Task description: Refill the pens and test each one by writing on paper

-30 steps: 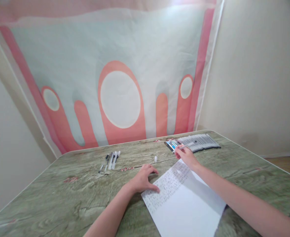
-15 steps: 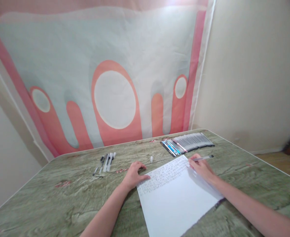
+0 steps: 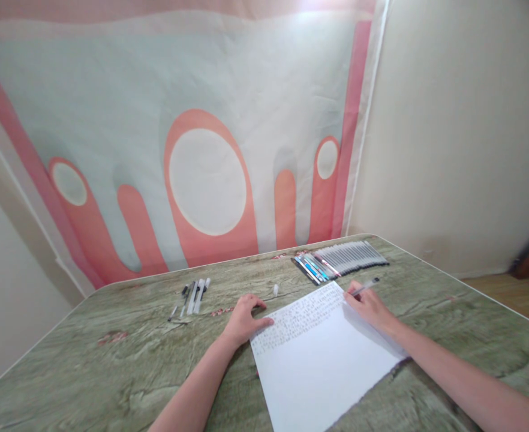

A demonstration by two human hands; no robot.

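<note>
A white sheet of paper (image 3: 318, 366) lies at a slant on the table, with rows of small dark handwriting across its upper part. My right hand (image 3: 369, 307) is closed on a clear pen (image 3: 366, 286) with a dark end, at the sheet's upper right corner; the pen's tip is hidden by the fingers. Near the upper left corner rests my left hand (image 3: 245, 321), its fingers apart and thumb on the paper's edge, holding nothing. A small whitish cap (image 3: 276, 290) sits on the table just beyond the sheet.
A long row of clear pens (image 3: 354, 257) lies at the back right, beside several blue, black and pink pens (image 3: 313, 268). More pens and parts (image 3: 193, 296) lie left of centre. Behind the wood-patterned table (image 3: 89, 372) hangs a pink and grey cloth (image 3: 264, 90).
The pen in my right hand has tilted, its rear end now higher and further left. My left hand stays in place. The view has shifted slightly.
</note>
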